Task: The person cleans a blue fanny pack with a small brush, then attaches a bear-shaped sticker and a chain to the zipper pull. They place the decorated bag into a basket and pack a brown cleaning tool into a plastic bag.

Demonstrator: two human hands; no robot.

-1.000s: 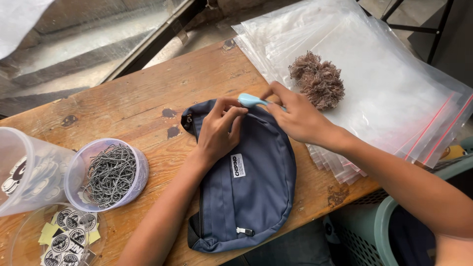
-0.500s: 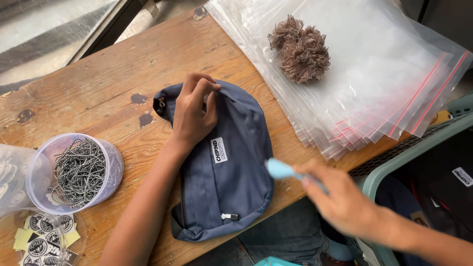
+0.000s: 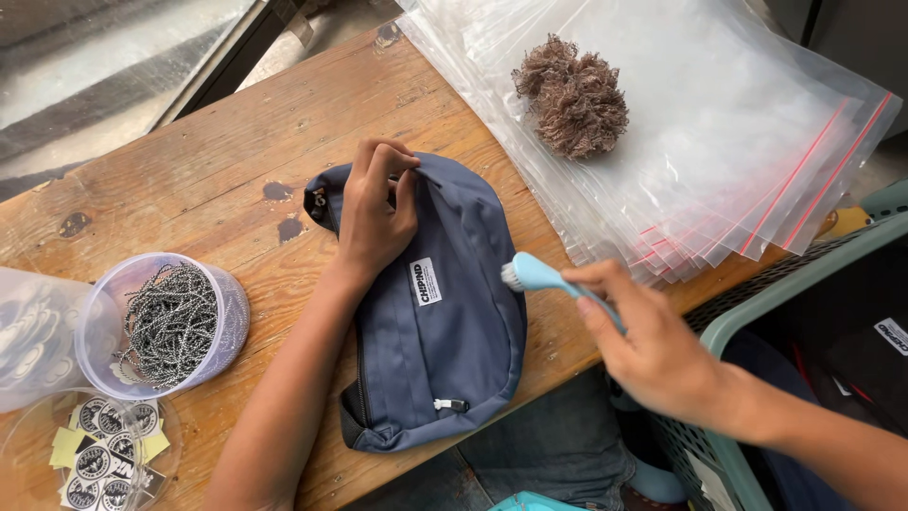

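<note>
A navy blue belt bag (image 3: 445,341) with a small white label lies on the wooden table (image 3: 189,180). My left hand (image 3: 374,213) presses down on the bag's upper end, fingers curled over its top edge. My right hand (image 3: 653,345) hovers at the bag's right side, gripping a light blue brush (image 3: 544,276) whose bristled head points toward the bag.
A stack of clear zip bags (image 3: 719,142) with red seals lies at the right, a brown fibre ball (image 3: 572,99) on top. A round tub of metal ball chains (image 3: 170,322) and a tub of round tags (image 3: 104,454) stand at the left. A green basket (image 3: 757,312) sits at the right edge.
My right hand left the bag's top with the brush, swung down to the right, then came back up beside the bag. The left hand stayed on the bag.
</note>
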